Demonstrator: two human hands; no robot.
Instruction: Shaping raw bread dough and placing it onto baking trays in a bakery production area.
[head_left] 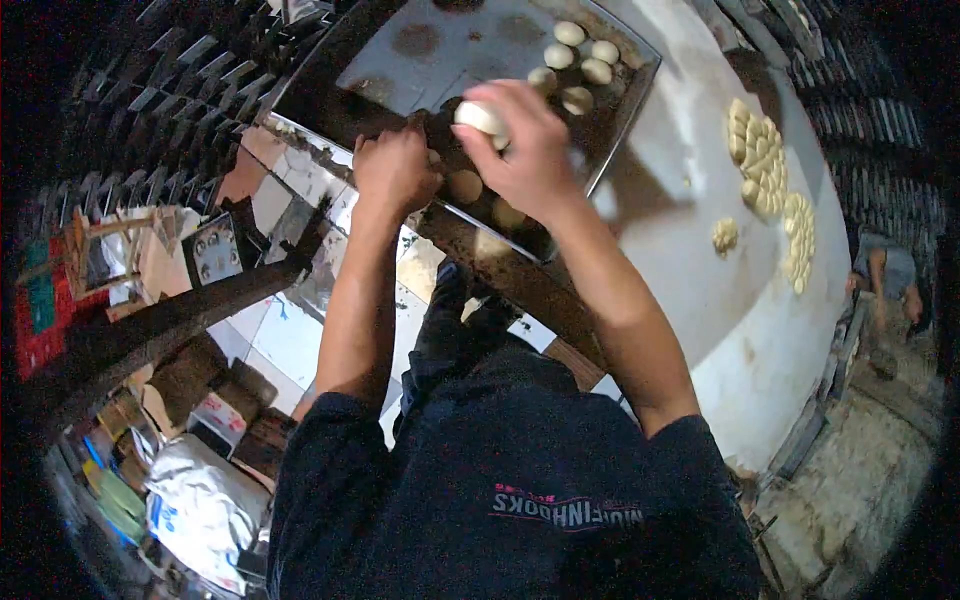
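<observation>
My right hand [528,150] is closed around a pale dough ball [481,117], held above a wide dark metal tray [622,118]. Motion blurs its fingers a little. To its left, my left hand [396,170] is curled with knuckles up over the tray's near side; what its fingers grip is hidden. Between and below the hands, a few round brownish pieces [463,187] sit in shadow near the tray's near edge. Several round dough balls [569,34] stand in a loose group at the tray's far right.
Right of the tray spreads a pale worktop [700,290] bearing rows of dough pieces [757,150] and a small dough lump [725,235]. Another person [886,275] is at the far right. White sacks [195,505], boxes and a dark beam [190,310] stand at left.
</observation>
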